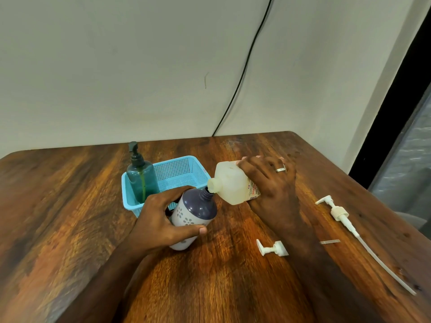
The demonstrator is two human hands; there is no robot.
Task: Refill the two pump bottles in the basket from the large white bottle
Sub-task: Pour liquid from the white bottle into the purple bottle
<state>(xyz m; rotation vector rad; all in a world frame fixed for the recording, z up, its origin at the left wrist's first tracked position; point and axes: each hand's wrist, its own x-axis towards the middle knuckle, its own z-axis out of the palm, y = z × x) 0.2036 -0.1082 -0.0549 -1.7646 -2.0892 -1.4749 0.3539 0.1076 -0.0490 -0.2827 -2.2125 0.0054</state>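
The right hand (270, 183) is gripping the large white bottle (233, 185), fingers spread, tipping it sideways so its spout is pointing left at the purple-topped bottle's (193, 213) threaded neck. The left hand (161, 220) is curling round that rounded flowery bottle, tilting it right, beside the blue mesh basket (177, 171).

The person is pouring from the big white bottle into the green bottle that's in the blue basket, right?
Not quite. The head view shows the big white bottle tipped at the neck of the purple flowered bottle, held by the left hand outside the blue basket. The green bottle stands untouched.
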